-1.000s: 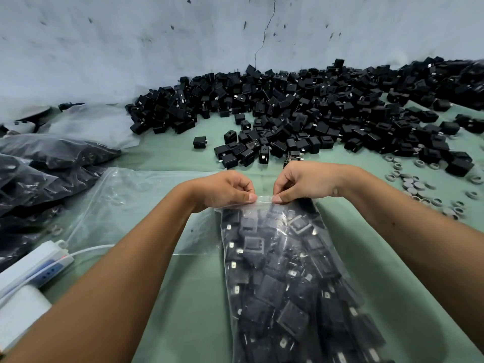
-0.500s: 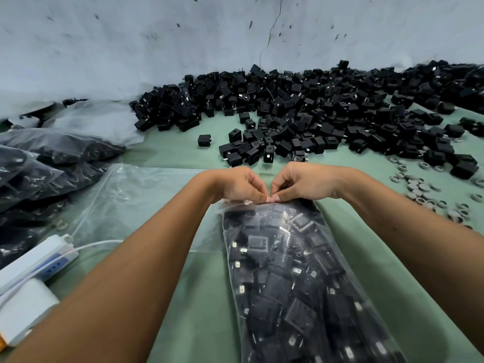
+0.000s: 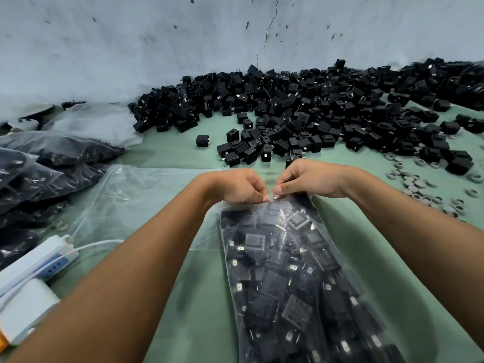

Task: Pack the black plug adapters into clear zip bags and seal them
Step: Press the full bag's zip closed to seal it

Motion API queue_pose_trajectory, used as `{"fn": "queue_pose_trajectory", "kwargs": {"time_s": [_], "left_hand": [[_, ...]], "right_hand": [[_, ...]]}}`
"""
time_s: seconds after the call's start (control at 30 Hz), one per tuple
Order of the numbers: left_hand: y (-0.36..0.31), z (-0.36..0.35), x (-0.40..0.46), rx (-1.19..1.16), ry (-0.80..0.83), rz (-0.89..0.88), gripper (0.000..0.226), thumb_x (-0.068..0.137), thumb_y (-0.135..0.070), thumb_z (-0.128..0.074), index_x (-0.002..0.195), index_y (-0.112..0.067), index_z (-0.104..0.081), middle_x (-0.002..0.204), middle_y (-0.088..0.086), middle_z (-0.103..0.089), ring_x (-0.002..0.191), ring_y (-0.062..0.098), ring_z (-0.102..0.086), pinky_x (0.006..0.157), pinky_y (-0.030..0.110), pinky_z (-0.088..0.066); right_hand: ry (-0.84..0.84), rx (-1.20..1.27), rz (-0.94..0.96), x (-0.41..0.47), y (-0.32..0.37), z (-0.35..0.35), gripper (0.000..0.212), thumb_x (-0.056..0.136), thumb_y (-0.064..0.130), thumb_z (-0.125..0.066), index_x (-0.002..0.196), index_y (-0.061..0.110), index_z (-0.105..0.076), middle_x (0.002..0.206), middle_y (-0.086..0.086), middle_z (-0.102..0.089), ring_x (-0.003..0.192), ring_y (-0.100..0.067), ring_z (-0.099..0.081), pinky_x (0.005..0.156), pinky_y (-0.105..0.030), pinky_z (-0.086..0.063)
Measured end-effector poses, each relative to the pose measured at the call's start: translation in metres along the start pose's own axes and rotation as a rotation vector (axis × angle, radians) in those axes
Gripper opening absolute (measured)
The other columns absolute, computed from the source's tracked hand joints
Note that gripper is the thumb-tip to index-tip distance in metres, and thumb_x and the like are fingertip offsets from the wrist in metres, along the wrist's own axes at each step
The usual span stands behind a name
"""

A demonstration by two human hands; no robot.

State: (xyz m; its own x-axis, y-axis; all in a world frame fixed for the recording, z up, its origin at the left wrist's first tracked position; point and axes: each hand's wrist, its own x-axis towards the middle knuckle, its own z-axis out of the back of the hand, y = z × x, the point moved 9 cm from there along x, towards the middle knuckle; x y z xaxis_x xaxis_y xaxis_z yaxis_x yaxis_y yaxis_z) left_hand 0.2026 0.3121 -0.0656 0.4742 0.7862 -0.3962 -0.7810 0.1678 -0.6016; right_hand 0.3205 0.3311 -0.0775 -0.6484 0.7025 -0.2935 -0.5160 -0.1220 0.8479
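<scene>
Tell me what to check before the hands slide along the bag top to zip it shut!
1. Both hands on the bag top: ok. The left hand and right hand pinch the top edge of the filled zip bag near its middle.
2. Adapters all inside, none poking out of the opening: cannot tell; the hands hide the opening.
3. Zip strip lined up: cannot tell, it is hidden under the fingers.
4. Bag supported: ok, it lies on the green table.
5. Room beside the bag: ok on the right; an empty clear bag lies at the left, partly under the filled zip bag.
</scene>
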Motion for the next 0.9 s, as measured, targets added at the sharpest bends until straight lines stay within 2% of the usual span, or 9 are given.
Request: {"fn": "queue_pose_trajectory", "kwargs": {"time_s": [0.13, 0.3, 0.43, 0.6, 0.67, 0.73, 0.8, 0.9], "left_hand": [[-0.008, 0.002, 0.001, 0.028, -0.02, -0.006, 0.011, 0.098, -0.025, -0.068, 0.095, -0.02, -0.078, 0.082, -0.012, -0.068, 0.086, 0.009, -0.06, 0.093, 0.03, -0.047], [-0.01, 0.002, 0.008, 0.025, -0.054, -0.04, 0.017, 0.097, -0.02, -0.07, 0.08, -0.02, -0.074, 0.059, -0.021, -0.063, 0.059, -0.006, -0.054, 0.072, 0.021, -0.043], [-0.005, 0.004, 0.008, -0.007, -0.106, -0.04, 0.024, 0.094, -0.029, -0.074, 0.083, -0.009, -0.075, 0.065, -0.008, -0.062, 0.066, 0.009, -0.052, 0.073, 0.029, -0.044], [-0.004, 0.002, 0.006, -0.047, -0.101, -0.045, 0.024, 0.093, -0.031, -0.074, 0.074, -0.016, -0.073, 0.063, -0.009, -0.064, 0.062, 0.009, -0.054, 0.072, 0.031, -0.047], [-0.005, 0.004, 0.004, -0.07, -0.109, -0.06, 0.025, 0.091, -0.031, -0.076, 0.079, -0.01, -0.075, 0.068, 0.0, -0.066, 0.066, 0.011, -0.055, 0.075, 0.033, -0.048], [-0.002, 0.007, 0.001, -0.11, -0.116, -0.061, 0.025, 0.089, -0.032, -0.078, 0.086, -0.008, -0.079, 0.081, 0.013, -0.073, 0.076, 0.015, -0.06, 0.086, 0.038, -0.052], [0.0, 0.008, 0.0, -0.124, -0.102, -0.056, 0.021, 0.088, -0.03, -0.078, 0.088, -0.009, -0.08, 0.086, 0.008, -0.077, 0.081, 0.015, -0.063, 0.096, 0.043, -0.053], [0.003, 0.008, 0.0, -0.131, -0.124, -0.048, 0.019, 0.088, -0.025, -0.079, 0.087, -0.006, -0.079, 0.081, 0.006, -0.074, 0.08, 0.016, -0.063, 0.097, 0.046, -0.052]], "right_hand": [[0.024, 0.038, -0.003, -0.001, -0.003, 0.003, 0.01, 0.093, 0.014, -0.075, 0.09, 0.006, -0.079, 0.07, -0.014, -0.069, 0.055, -0.022, -0.063, 0.047, -0.024, -0.05], [-0.019, 0.09, 0.003, -0.001, -0.001, 0.002, 0.009, 0.093, 0.007, -0.073, 0.087, 0.009, -0.08, 0.071, -0.005, -0.072, 0.058, -0.011, -0.065, 0.048, -0.019, -0.049], [-0.041, 0.089, 0.002, -0.001, -0.002, 0.006, 0.011, 0.093, 0.009, -0.073, 0.095, -0.001, -0.077, 0.077, -0.018, -0.069, 0.057, -0.019, -0.061, 0.045, -0.025, -0.049], [-0.021, 0.094, -0.009, 0.0, 0.0, 0.004, 0.01, 0.093, 0.009, -0.073, 0.093, 0.0, -0.077, 0.067, -0.009, -0.07, 0.046, -0.015, -0.059, 0.041, -0.023, -0.047], [-0.033, 0.09, -0.012, 0.0, -0.001, 0.006, 0.01, 0.093, 0.009, -0.073, 0.092, 0.0, -0.077, 0.069, -0.01, -0.07, 0.049, -0.018, -0.058, 0.041, -0.023, -0.047], [-0.055, 0.088, -0.021, 0.001, -0.002, 0.007, 0.012, 0.093, 0.009, -0.074, 0.093, -0.002, -0.077, 0.074, -0.016, -0.069, 0.057, -0.025, -0.057, 0.043, -0.023, -0.048], [-0.068, 0.091, -0.019, 0.0, -0.003, 0.007, 0.013, 0.092, 0.009, -0.074, 0.093, -0.003, -0.076, 0.081, -0.023, -0.066, 0.065, -0.03, -0.055, 0.044, -0.024, -0.049], [-0.065, 0.106, -0.017, -0.001, -0.004, 0.007, 0.011, 0.092, 0.01, -0.074, 0.091, 0.0, -0.078, 0.083, -0.026, -0.064, 0.064, -0.029, -0.054, 0.045, -0.024, -0.048]]}}
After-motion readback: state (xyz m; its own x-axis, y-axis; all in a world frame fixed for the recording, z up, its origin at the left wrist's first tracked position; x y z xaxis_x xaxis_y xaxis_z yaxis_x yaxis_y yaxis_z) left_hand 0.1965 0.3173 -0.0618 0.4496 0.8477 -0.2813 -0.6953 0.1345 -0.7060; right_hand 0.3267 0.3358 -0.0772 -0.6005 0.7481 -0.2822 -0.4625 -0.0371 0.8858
